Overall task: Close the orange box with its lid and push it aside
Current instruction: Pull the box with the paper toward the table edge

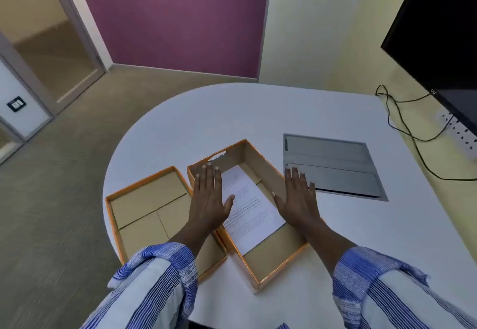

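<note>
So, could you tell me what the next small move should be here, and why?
Probably the left hand should shift over and grasp the lid. The orange box is uncovered with a printed sheet inside, the lid lies upturned beside it, and both the left and the right hand are flat and empty.

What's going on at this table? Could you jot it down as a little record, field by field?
Setting: white rounded table in an office room
Orange box: open, lid not on
Inside box: printed sheet of paper
Lid: lying open side up, left of the box and against it
Left hand: flat and open, over the box's left wall
Right hand: flat and open, over the box's right wall
Holding anything: no
Nearby: grey panel set in the table, black screen, cables
Task stage: box not yet closed
</note>
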`<state>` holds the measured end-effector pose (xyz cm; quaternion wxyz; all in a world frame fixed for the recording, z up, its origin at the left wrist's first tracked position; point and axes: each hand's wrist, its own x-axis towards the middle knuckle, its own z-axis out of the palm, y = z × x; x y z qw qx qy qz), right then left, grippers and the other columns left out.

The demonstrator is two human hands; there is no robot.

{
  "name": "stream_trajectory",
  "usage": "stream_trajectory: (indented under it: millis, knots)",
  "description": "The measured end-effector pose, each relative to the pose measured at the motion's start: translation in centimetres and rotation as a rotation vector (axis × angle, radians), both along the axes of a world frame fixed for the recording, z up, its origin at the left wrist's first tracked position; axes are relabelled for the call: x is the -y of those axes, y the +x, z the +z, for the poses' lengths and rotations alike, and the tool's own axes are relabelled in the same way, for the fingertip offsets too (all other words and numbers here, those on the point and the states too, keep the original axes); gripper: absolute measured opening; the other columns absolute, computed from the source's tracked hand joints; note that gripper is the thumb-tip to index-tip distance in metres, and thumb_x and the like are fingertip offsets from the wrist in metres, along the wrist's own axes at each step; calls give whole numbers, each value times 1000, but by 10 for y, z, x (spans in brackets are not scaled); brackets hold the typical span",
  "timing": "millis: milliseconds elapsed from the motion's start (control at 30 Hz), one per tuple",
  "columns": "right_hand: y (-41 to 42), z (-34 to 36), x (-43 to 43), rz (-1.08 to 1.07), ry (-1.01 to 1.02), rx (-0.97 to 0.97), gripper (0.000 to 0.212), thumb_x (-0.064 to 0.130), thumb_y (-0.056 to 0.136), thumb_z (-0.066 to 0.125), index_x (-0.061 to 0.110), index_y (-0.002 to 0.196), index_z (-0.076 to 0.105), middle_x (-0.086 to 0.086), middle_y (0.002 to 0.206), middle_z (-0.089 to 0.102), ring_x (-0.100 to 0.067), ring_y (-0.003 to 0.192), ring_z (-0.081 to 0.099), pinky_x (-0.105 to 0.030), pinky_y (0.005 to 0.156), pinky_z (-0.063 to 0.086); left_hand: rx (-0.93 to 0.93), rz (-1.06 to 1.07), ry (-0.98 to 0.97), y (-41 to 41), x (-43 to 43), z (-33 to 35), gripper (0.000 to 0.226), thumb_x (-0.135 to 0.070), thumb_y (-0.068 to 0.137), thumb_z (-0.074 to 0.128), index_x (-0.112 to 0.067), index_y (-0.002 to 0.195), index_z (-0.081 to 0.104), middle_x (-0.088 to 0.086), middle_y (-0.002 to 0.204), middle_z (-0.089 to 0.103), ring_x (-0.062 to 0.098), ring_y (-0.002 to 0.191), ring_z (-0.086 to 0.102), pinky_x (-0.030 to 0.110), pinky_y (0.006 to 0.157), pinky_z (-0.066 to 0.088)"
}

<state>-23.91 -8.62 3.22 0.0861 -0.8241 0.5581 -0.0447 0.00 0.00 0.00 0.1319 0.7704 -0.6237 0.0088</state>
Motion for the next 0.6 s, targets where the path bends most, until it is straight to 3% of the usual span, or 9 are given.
stream_trajectory:
  millis: [100, 200, 300, 367, 467, 533, 600]
  knots:
    - [-6, -10, -4, -107, 72, 20, 82, 58, 98, 35, 14, 160, 3, -12, 169, 3, -33, 155, 8, -55, 123, 7, -100, 155, 5, -2, -13, -8, 91, -55, 95, 41, -3, 161, 8, 22, 170, -1, 35, 158, -3, 48, 127, 5]
    - [-11, -18, -9, -158, 159, -11, 83, 58, 98, 38, 16, 159, 1, -11, 169, 5, -31, 155, 11, -54, 123, 8, -287, 316, 61, -11, -26, -16, 94, -52, 96, 51, -4, 162, 2, 23, 170, -1, 36, 158, -1, 47, 126, 6]
    - [-16, -21, -11, -182, 202, 0, 81, 56, 97, 42, 14, 158, 9, -12, 166, 20, -32, 151, 24, -54, 121, 16, -473, 438, 112, -16, -29, -19, 94, -48, 97, 54, -2, 161, 3, 24, 169, 6, 39, 157, 7, 50, 126, 15]
    - [-20, -22, -12, -193, 194, 15, 80, 53, 96, 47, 12, 157, 16, -13, 162, 30, -34, 145, 34, -52, 118, 27, -580, 484, 104, -19, -28, -23, 89, -44, 97, 55, -2, 160, 8, 25, 165, 19, 41, 153, 21, 53, 122, 28]
    - [-23, -21, -11, -199, 191, 17, 78, 52, 95, 50, 12, 155, 21, -14, 154, 40, -35, 135, 46, -48, 108, 37, -712, 513, 110, -23, -26, -26, 77, -41, 96, 48, -12, 159, 14, 23, 143, 49, 42, 125, 55, 53, 100, 52]
    - [-24, -21, -11, -199, 193, 30, 76, 51, 95, 51, 12, 154, 23, -14, 150, 44, -35, 131, 49, -47, 106, 40, -788, 514, 116, -26, -27, -25, 75, -39, 94, 43, -19, 159, 12, 19, 121, 61, 39, 104, 64, 51, 89, 57]
    - [-26, -21, -12, -199, 186, 42, 74, 49, 96, 53, 11, 153, 25, -15, 147, 47, -35, 129, 51, -47, 104, 41, -847, 534, 114, -29, -26, -26, 77, -36, 92, 40, -24, 160, 6, 16, 114, 65, 38, 96, 66, 51, 87, 58]
